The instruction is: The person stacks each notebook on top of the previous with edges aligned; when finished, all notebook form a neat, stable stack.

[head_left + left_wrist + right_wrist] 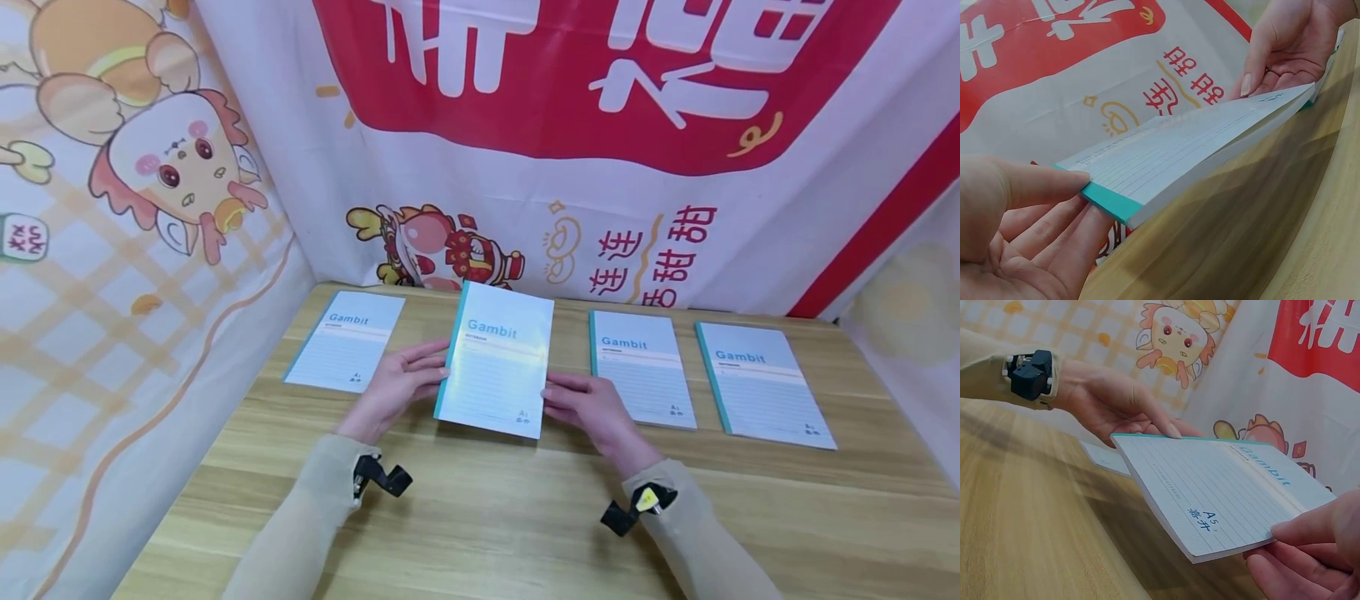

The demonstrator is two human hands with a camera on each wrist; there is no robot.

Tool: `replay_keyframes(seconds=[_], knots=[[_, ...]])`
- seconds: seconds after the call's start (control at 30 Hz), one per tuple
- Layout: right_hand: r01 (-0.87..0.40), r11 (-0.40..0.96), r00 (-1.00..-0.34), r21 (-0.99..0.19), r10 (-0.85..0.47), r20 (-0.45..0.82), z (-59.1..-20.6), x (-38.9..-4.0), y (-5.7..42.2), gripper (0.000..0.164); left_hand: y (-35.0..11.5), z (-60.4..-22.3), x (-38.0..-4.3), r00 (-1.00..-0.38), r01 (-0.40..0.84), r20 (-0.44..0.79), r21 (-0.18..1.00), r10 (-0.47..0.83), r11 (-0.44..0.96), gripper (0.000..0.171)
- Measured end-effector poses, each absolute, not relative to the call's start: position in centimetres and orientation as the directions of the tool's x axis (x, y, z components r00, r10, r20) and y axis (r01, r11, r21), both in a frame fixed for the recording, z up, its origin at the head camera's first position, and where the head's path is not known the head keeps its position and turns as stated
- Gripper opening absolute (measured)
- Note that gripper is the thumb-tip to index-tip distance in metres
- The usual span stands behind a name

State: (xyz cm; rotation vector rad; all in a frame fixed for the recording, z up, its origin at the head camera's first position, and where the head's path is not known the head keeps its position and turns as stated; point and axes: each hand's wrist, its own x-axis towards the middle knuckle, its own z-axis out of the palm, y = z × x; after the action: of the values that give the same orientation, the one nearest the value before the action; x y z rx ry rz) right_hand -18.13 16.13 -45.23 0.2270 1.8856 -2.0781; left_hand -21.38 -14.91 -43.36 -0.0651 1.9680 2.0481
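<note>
A pale blue "Gambit" notebook (495, 358) with a teal spine is held above the wooden table, its face tilted up. My left hand (397, 385) pinches the teal spine edge, thumb on the cover and fingers underneath, as the left wrist view shows. On the opposite edge, my right hand (588, 408) grips the notebook with the thumb (1300, 526) on top and fingers below. A matching notebook (345, 342) lies flat left of the held one, close behind the left hand. Another notebook (643, 367) lies just beyond the right hand.
A further notebook (765, 383) lies at the right of the wooden table (480, 517). Printed cloth (285, 167) hangs along the back and left side, right at the table's edges. Each wrist wears a black camera mount (382, 477).
</note>
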Motion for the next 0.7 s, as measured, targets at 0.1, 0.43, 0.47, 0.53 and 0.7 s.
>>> replay_keyframes(seconds=[0.1, 0.43, 0.47, 0.53, 0.7], knots=[[0.343, -0.076, -0.936, -0.936, -0.116, -0.333, -45.1, -18.1, 16.6, 0.042, -14.4, -43.6, -21.4, -0.956, -0.247, -0.239, 0.969, 0.168, -0.026, 0.045], [0.346, -0.060, -0.936, -0.936, -0.084, -0.341, -45.2, -18.0, 18.2, 0.044, -12.7, -44.2, -21.6, -0.950, -0.255, -0.235, 0.964, 0.206, -0.075, 0.046], [0.343, -0.053, -0.937, -0.938, -0.084, -0.338, -45.2, -18.0, 18.4, 0.045, -12.4, -44.4, -21.6, -0.950, -0.255, -0.234, 0.963, 0.207, -0.084, 0.045], [0.338, -0.045, -0.939, -0.940, -0.081, -0.334, -45.2, -17.9, 18.8, 0.045, -11.9, -44.6, -21.5, -0.949, -0.258, -0.233, 0.961, 0.211, -0.097, 0.045], [0.333, -0.023, -0.941, -0.943, -0.074, -0.331, -45.3, -17.6, 19.9, 0.046, -10.8, -45.1, -21.3, -0.943, -0.279, -0.249, 0.953, 0.219, -0.117, 0.044]])
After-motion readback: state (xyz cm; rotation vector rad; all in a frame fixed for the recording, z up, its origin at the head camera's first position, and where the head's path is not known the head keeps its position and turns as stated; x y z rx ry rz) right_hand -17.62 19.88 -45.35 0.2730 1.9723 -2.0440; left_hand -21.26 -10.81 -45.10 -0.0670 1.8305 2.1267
